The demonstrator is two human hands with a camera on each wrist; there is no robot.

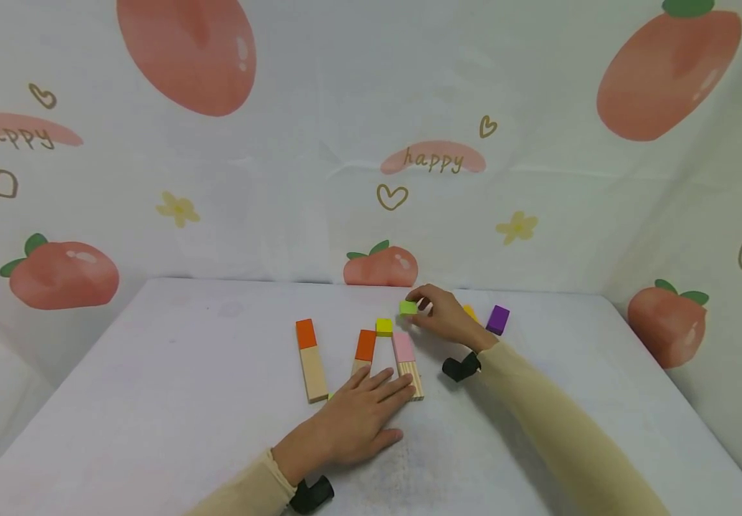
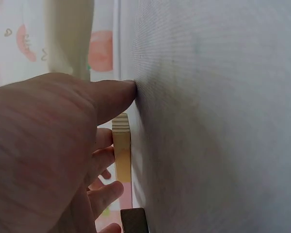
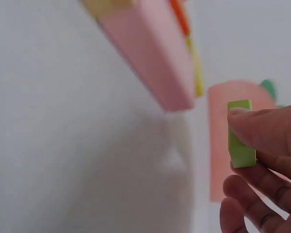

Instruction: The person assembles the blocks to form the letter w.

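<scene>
My right hand pinches a small light-green block between thumb and fingers, raised above the far part of the table. Below it, a pink block meets a striped wooden block end to end. My left hand lies over the near ends of the blocks with fingers spread, its fingertips at the wooden pieces. An orange block continues a wooden block partly hidden by those fingers. Between the two rows' far ends sits a yellow cube. In the left wrist view, the thumb touches the tabletop.
Left of the hands, another orange block joins a plain wooden block, with a bit of green beside its near end. A purple block and a partly hidden yellow-orange block lie beyond the right wrist. A printed curtain stands behind the table.
</scene>
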